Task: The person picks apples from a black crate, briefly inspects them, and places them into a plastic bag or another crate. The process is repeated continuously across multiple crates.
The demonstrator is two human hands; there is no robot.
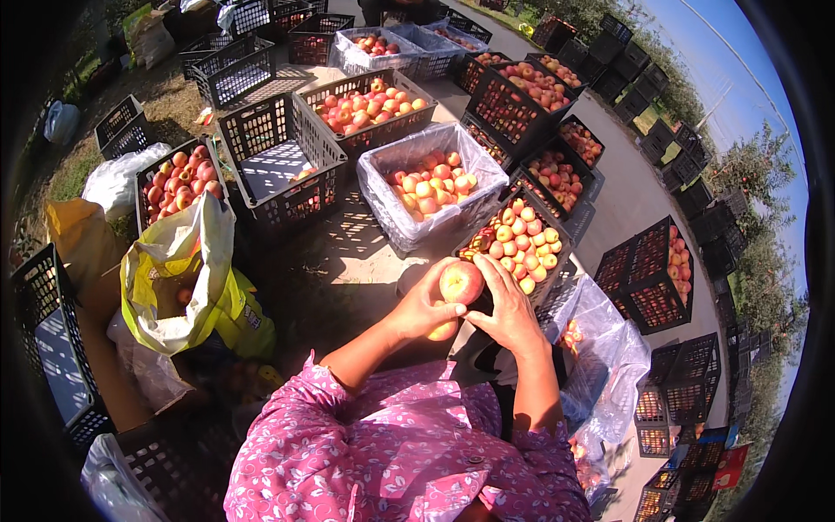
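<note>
A red and yellow apple is held up between my hands in front of my chest. My left hand grips it from the left, its thumb across the front. Below that thumb a second, yellower apple shows, partly hidden by the same hand. My right hand curves beside the upper apple, fingertips at its right edge and thumb close to my left thumb. Whether it bears on the apple is unclear. Just beyond my hands stands a black plastic crate of yellowish-red apples.
Ahead is a crate lined with clear plastic, holding apples. Left of it stand a black crate and an open yellow-white sack. Stacked apple crates rise at the back right. Loose plastic sheeting lies by my right arm.
</note>
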